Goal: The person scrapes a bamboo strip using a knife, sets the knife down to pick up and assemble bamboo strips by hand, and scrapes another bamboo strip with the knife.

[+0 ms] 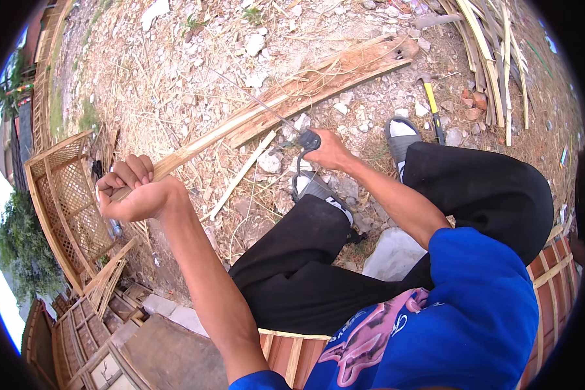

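Observation:
My left hand is closed around the near end of a long, pale wooden strip. From that fist the strip slants away to the right, its far part lying along a thick weathered plank on the ground. My right hand grips a tool with a black, curved handle. Its long, thin metal blade is seen nearly edge-on, pointing far left and crossing the strip's line; I cannot tell whether they touch. Part of the handle is hidden by my fingers.
A yellow-and-black hammer lies beyond my right foot. Several wood strips are piled at the far right. A thin loose strip lies between my hands. Stones and straw cover the ground. A lattice panel stands at left.

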The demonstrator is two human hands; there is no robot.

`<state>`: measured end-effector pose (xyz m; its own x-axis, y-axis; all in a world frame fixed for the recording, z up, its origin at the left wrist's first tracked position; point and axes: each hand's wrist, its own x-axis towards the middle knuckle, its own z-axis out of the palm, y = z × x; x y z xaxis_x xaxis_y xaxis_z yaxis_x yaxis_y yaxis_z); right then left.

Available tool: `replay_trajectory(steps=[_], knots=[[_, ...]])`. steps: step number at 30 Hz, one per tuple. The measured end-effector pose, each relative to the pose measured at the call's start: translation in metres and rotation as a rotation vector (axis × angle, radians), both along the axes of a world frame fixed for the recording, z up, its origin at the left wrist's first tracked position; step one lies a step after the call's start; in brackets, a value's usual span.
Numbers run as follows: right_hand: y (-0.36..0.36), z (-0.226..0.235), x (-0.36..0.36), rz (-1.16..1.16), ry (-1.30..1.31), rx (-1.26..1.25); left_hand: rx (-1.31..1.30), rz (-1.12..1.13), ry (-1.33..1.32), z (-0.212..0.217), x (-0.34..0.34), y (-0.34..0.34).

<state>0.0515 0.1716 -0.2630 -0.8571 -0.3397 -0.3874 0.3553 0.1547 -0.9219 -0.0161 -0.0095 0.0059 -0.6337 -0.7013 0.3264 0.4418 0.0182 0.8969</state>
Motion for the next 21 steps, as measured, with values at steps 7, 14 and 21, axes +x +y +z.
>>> replay_trajectory(steps=[7,14,21], knots=[[-0.055,0.077,0.003,0.068,0.376,-0.165,0.005,0.085,-0.029,0.003,-0.006,0.005],[-0.002,-0.061,0.022,-0.092,-0.134,0.116,0.052,0.222,-0.092,0.004,-0.009,-0.006],[-0.004,-0.055,0.033,-0.092,-0.086,0.189,0.023,0.218,-0.106,0.0,-0.011,-0.01]])
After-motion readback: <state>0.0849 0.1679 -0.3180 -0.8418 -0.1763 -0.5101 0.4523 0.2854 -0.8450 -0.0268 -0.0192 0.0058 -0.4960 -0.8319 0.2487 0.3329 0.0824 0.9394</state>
